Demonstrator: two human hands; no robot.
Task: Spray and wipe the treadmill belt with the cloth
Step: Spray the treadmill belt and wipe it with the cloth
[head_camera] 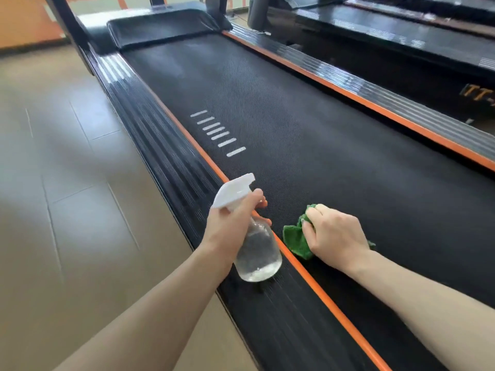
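The black treadmill belt (308, 135) runs diagonally from near right to far left, with several white dashes printed on it. My left hand (227, 226) grips the neck of a clear spray bottle (257, 253) with a white trigger head, held above the left side rail. My right hand (334, 236) presses a crumpled green cloth (296, 241) flat on the belt near its left orange edge. Most of the cloth is hidden under my palm.
Orange trim strips (329, 309) border the belt, with ribbed black side rails (160, 145) outside them. The motor hood (163, 25) sits at the far end. A second treadmill (401, 36) stands to the right. Beige tiled floor (67, 183) lies to the left.
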